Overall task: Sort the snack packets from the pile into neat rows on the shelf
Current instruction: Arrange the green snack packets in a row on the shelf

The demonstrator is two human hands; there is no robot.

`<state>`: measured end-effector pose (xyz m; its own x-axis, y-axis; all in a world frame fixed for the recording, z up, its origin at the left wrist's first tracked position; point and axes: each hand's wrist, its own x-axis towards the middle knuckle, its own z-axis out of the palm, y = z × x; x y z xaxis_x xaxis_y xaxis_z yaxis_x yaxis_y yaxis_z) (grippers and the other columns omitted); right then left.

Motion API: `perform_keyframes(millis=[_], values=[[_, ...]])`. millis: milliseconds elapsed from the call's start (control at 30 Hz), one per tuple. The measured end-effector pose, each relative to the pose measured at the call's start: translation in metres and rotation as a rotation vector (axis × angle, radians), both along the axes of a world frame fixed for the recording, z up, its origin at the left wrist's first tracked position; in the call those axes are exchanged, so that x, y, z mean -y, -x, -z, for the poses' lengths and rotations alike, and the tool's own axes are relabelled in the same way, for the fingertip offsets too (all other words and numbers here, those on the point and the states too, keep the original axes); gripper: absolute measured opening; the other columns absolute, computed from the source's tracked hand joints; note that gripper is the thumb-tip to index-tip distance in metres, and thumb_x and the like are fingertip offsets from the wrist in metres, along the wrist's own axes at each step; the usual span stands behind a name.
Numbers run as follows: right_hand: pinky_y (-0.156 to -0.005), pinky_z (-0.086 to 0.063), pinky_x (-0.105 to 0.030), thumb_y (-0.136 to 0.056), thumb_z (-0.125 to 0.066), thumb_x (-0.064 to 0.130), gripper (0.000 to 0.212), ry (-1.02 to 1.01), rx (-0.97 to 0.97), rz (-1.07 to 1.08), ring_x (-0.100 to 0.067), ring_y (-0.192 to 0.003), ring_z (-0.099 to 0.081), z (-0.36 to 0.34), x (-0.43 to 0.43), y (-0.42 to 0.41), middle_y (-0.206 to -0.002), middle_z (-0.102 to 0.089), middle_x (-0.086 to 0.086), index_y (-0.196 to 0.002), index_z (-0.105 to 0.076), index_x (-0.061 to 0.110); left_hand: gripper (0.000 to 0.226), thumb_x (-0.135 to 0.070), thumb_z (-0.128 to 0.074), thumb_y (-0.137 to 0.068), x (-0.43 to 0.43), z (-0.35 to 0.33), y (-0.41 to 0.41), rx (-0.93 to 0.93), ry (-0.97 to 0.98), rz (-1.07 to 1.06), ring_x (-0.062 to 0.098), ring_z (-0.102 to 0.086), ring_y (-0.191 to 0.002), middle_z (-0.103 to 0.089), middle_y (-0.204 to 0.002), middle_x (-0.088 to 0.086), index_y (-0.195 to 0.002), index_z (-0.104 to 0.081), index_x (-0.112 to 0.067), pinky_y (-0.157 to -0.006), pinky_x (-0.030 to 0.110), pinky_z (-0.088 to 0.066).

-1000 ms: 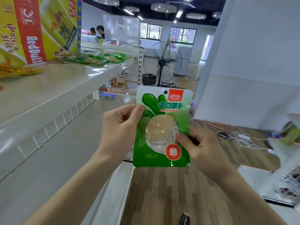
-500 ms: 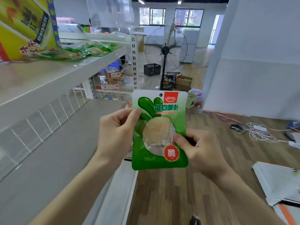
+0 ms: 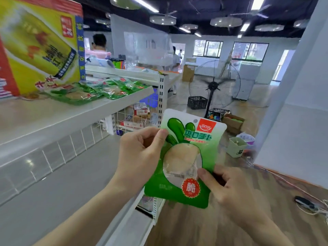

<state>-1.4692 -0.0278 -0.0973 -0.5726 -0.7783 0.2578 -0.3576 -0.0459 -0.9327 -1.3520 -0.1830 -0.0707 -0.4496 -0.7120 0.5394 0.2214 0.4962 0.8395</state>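
A green and white snack packet (image 3: 184,157) with a clear round window is held upright in front of me. My left hand (image 3: 140,155) pinches its left edge with thumb on the front. Its lower right side is pinched by my right hand (image 3: 229,189). Several matching green packets (image 3: 99,89) lie flat on the upper white shelf (image 3: 53,118) at the left, beside a yellow and red carton (image 3: 39,47).
A grey lower shelf (image 3: 62,183) runs under the upper one, fenced by a wire rail. A standing fan (image 3: 213,86), crates and boxes sit on the floor ahead. A white wall (image 3: 298,121) rises at the right. People stand behind the far shelving.
My view has swung up and left, bringing the upper shelf's packets and carton closer. The held packet has tilted slightly to the right; both hands keep their grip.
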Motion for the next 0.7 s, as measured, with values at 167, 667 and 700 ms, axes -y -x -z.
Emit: perform_keyframes(millis=[167, 667, 700], values=[[-0.054, -0.047, -0.026, -0.077, -0.064, 0.033, 0.025, 0.042, -0.070, -0.028, -0.024, -0.062, -0.065, 0.000, 0.040, 0.038, -0.065, -0.070, -0.008, -0.065, -0.071, 0.012, 0.017, -0.016, -0.065, -0.091, 0.025, 0.000, 0.017, -0.025, -0.003, -0.098, 0.001, -0.064, -0.063, -0.073, -0.071, -0.013, -0.081, -0.076, -0.025, -0.058, 0.013, -0.047], [-0.046, -0.038, -0.025, -0.086, -0.067, 0.043, 0.026, 0.147, -0.201, -0.106, -0.028, -0.053, -0.058, -0.013, 0.205, 0.095, -0.059, -0.062, -0.014, -0.077, -0.073, 0.019, 0.022, -0.016, -0.066, -0.093, 0.156, -0.014, 0.050, -0.082, 0.036, -0.362, 0.006, -0.066, -0.062, -0.073, -0.069, -0.011, -0.077, -0.077, -0.026, -0.055, 0.028, -0.053], [-0.046, -0.036, -0.027, -0.083, -0.067, 0.050, 0.031, 0.169, -0.211, -0.115, -0.032, -0.054, -0.056, -0.018, 0.214, 0.097, -0.060, -0.061, -0.016, -0.078, -0.072, 0.020, 0.024, -0.015, -0.065, -0.094, 0.162, -0.017, 0.049, -0.093, 0.046, -0.379, 0.010, -0.065, -0.060, -0.072, -0.068, -0.008, -0.074, -0.077, -0.023, -0.055, 0.033, -0.052]])
